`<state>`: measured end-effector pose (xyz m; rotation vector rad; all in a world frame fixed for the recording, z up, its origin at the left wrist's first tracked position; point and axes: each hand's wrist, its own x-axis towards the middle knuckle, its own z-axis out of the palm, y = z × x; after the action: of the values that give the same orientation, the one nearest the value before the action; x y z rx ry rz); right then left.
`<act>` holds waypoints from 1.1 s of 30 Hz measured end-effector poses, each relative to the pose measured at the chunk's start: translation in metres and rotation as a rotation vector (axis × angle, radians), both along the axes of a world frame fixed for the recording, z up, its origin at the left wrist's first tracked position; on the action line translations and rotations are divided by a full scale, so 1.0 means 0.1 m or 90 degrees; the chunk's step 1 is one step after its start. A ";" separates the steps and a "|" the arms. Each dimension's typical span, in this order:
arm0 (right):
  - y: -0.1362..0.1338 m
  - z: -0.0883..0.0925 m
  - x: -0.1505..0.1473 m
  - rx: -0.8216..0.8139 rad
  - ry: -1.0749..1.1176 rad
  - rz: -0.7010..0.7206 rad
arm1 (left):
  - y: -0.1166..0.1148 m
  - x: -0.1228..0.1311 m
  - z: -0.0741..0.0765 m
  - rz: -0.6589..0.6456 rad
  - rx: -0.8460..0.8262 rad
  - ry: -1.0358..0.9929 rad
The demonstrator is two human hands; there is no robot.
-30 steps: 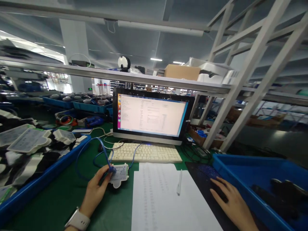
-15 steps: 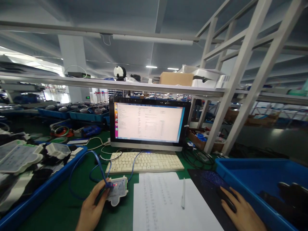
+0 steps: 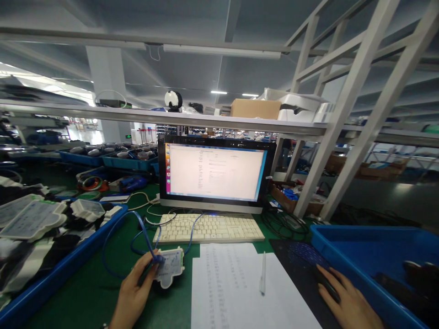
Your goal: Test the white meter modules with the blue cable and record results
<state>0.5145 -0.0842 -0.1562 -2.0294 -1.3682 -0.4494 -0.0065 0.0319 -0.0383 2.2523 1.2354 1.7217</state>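
My left hand (image 3: 134, 284) is closed on the plug of a blue cable (image 3: 147, 235), thumb and fingers pinching it where it meets a white plastic module (image 3: 170, 266). The module has a printed label and a rounded lower lobe, and sits just above or on the green table; which one I cannot tell. My fingers partly hide the plug. On a dark mouse pad (image 3: 291, 265), my right hand (image 3: 350, 297) rests over a black computer mouse (image 3: 327, 285), fingers curved around it. The monitor (image 3: 216, 171) shows a pale page with small text.
A cream keyboard (image 3: 211, 228) lies before the monitor. Printed sheets (image 3: 228, 292) and a pen (image 3: 263, 274) lie between my hands. Similar modules fill a blue bin (image 3: 99, 237) at left; another blue bin (image 3: 360, 274) holds dark parts at right. A shelf (image 3: 206, 118) crosses above.
The red light on the module no longer shows. Lines of text on the left and right of the screen page have vanished. Both hands keep their grips; the view has shifted slightly.
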 end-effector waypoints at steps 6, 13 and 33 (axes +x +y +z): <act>0.00 0.00 -0.01 0.004 0.006 -0.006 | -0.01 0.00 0.01 0.000 -0.011 -0.007; 0.01 -0.07 0.05 0.005 0.006 -0.003 | -0.01 -0.02 0.00 0.008 -0.029 -0.010; 0.02 -0.06 0.06 0.003 0.007 0.006 | -0.04 0.01 0.02 0.010 -0.074 -0.036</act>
<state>0.5201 -0.0827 -0.1625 -2.0175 -1.3689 -0.4354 -0.0055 0.0280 -0.0367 2.1206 1.3084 1.6607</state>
